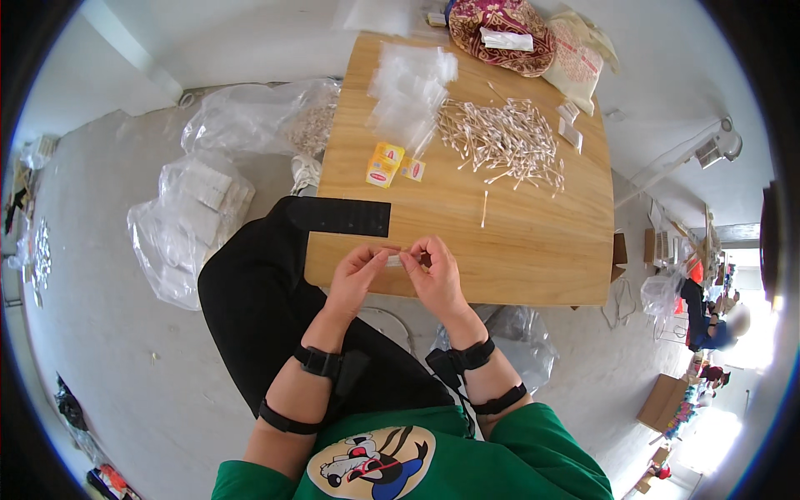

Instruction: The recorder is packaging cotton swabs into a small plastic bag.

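My left hand (357,276) and my right hand (436,276) meet over the table's near edge, fingertips pinched close together. Between them they hold a small whitish piece (393,261), too small and covered to name. Beyond the hands, a loose pile of cotton swabs (504,137) with pale sticks spreads over the wooden table (533,258). One single cotton swab (484,208) lies apart, nearer to me. Left of the pile is a stack of clear plastic bags (408,92). Two yellow printed packets, a larger one (384,165) and a smaller one (412,169), lie in front of the bags.
A black strip (350,217) crosses the table's left edge. Small white packets (570,133) lie right of the swabs. A patterned red cloth (500,29) and a cream cloth bag (575,58) sit at the far end. Filled plastic bags (196,221) stand on the floor at left.
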{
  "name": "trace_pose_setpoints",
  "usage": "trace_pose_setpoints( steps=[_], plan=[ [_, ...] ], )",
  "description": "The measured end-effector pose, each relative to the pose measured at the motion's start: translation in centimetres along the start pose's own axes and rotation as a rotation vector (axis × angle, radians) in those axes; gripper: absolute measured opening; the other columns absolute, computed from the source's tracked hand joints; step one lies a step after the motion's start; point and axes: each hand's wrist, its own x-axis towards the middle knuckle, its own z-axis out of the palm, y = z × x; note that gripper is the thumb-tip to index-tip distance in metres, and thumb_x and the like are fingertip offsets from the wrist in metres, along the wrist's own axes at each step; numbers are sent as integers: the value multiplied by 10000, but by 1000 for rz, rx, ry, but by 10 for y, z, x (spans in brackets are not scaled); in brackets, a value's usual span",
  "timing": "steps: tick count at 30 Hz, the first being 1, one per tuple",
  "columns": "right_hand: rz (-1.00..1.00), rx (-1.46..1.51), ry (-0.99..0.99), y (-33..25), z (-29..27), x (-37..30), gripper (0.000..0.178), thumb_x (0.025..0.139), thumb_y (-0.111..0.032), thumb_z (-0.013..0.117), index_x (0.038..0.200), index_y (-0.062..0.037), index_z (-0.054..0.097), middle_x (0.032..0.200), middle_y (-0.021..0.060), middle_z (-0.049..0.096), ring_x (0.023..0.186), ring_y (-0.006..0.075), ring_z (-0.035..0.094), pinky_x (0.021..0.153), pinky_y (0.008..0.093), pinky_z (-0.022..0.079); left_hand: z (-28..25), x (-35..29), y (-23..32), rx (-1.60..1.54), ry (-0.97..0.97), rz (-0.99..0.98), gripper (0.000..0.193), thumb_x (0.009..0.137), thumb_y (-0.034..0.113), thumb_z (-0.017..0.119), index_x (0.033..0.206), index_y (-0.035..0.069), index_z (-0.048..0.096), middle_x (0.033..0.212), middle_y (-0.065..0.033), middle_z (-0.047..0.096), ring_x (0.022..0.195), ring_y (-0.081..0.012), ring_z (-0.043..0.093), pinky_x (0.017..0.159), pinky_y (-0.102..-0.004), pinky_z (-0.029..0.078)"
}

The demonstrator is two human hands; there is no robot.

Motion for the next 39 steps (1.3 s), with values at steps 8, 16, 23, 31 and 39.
trace_pose_setpoints(
  steps=[8,16,23,31,39],
  plan=[
    [127,172,-75,0,-9,-1,121,914,-44,680,973,-24,577,850,5,604,752,75,576,667,223,465,-6,6,2,114,19,210,132,967,114,651,1056,21,685,986,20,665,891,-44,563,804,-216,451],
    [185,235,-78,-2,-19,2,69,914,-42,678,937,3,630,804,25,639,718,96,609,664,247,511,-5,3,12,198,64,140,80,919,92,711,954,24,688,832,35,645,774,-39,561,697,-194,450],
    [274,335,-130,4,-19,5,56,930,-41,659,927,11,638,792,14,649,710,86,629,659,240,546,-5,3,16,42,150,-16,130,925,153,714,891,29,691,793,23,643,704,-53,558,659,-204,457],
    [267,347,-139,24,-7,6,59,938,-50,649,923,7,639,788,14,647,712,79,624,647,236,540,-14,11,-3,140,225,25,184,907,184,739,883,9,686,758,21,636,667,-41,542,608,-194,431],
    [283,304,-143,27,-2,10,57,928,-55,654,918,1,653,770,10,645,729,72,593,662,232,508,-9,10,-3,331,171,32,139,920,157,717,892,24,689,760,35,626,665,-37,539,586,-200,419]
  ],
)
